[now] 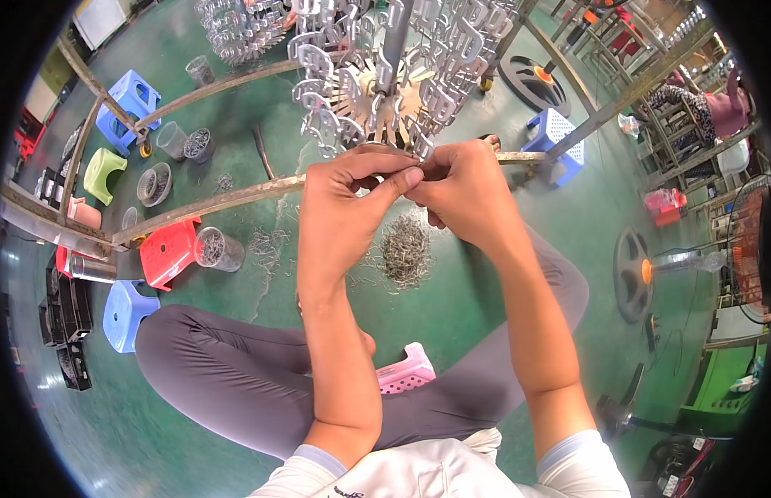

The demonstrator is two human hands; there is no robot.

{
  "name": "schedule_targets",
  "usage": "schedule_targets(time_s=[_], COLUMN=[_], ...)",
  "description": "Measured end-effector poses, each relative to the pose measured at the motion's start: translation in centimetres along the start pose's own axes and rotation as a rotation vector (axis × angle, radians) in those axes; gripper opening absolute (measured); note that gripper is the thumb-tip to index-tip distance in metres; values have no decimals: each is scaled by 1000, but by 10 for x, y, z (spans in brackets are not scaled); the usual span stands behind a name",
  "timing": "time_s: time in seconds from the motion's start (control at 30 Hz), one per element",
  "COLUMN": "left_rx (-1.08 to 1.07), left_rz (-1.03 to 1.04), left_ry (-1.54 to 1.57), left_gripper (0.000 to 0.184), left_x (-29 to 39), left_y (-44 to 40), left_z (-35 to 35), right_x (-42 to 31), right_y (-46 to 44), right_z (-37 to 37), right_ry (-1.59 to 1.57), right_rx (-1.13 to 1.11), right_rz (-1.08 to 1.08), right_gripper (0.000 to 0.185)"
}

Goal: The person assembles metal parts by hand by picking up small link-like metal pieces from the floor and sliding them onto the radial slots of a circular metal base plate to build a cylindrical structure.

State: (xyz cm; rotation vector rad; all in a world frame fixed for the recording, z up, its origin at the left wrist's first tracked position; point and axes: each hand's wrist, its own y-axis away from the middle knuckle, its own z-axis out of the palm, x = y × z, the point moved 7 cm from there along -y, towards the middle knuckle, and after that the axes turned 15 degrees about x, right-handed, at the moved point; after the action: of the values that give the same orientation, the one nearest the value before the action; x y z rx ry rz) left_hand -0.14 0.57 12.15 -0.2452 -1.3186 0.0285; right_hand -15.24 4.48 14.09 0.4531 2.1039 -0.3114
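My left hand and my right hand meet in front of me, thumbs and fingers pinched together. Whatever small thing sits between the fingertips is too hidden to name. Just beyond them, at the lower end of a rack on an upright pole, hang many silvery bent metal pieces. Flat pale metal plates fan out around the pole. On the green floor below my hands lies a heap of small thin metal hooks, with more scattered hooks to its left.
A metal frame bar crosses before me. At left stand a red stool, blue stools and a clear tub of small metal parts. A pink stool is between my legs. Fans and a seated person are at right.
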Motion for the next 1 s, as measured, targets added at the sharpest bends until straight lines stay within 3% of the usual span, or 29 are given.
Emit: schedule_targets(time_s=[0.1,0.2,0.33,0.4,0.5,0.7,0.8,0.9,1.0], left_rx=[27,49,51,62,72,65,76,77,55], left_rz=[6,56,-5,-34,-58,-126,-86,-75,-94], left_ry=[0,68,78,127,114,253,240,244,218], left_gripper=[14,14,13,12,12,13,12,12,11], left_x=[-3,-3,-4,-6,-8,-23,-20,-21,-21], left_y=[-1,-4,-4,-4,-4,-5,-5,-5,-4], left_z=[-2,-6,-10,-8,-7,-2,0,0,2], right_x=[8,22,33,34,41,40,33,37,38], right_y=[-2,8,23,28,29,26,35,34,34], right_z=[1,-1,6,6,14,12,2,6,2], right_ry=[55,-253,-562,-607,-676,-548,-625,-719,-714], right_rx=[60,214,242,297,245,255,477,398,403], right_rz=[-155,-195,-127,-198,-132,-119,-303,-162,-208], right_gripper=[21,19,16,14,17,18,19,20,21])
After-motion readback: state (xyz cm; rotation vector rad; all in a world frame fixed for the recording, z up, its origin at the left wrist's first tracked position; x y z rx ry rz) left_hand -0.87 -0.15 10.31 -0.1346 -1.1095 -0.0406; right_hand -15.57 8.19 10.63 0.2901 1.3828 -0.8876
